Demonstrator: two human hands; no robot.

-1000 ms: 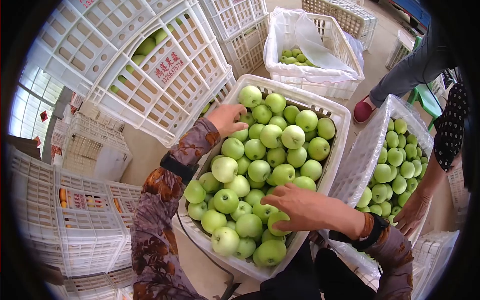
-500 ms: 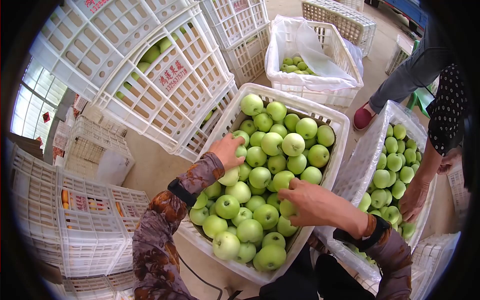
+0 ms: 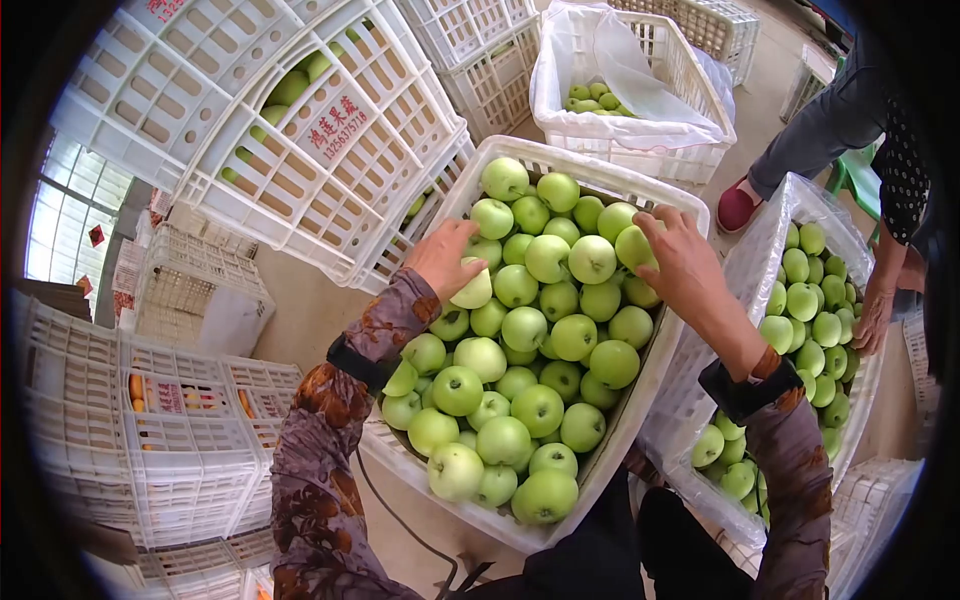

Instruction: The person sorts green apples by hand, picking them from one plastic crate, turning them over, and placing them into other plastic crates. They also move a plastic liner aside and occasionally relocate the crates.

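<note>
A white plastic crate (image 3: 683,222) full of green apples (image 3: 523,330) stands in front of me. My left hand (image 3: 440,260) is at its left side, with thumb and fingers apart. The thumb lies over a pale green apple (image 3: 474,290), and another green apple (image 3: 492,218) is beside the fingertips. At the upper right of the crate, my right hand (image 3: 688,262) has its fingers curled round a green apple (image 3: 634,249), which still sits among the others. The palm side of both hands is hidden.
A plastic-lined crate of apples (image 3: 657,420) stands to the right, with a co-worker's hand (image 3: 876,312) at its edge. Stacked white crates (image 3: 300,150) rise at the left. Another lined crate (image 3: 640,158) is behind. A cable (image 3: 400,520) lies on the floor.
My right hand has moved from the lower right apples up to the crate's upper right. My left hand has shifted slightly left and up. The co-worker's hand has drawn back towards the crate edge.
</note>
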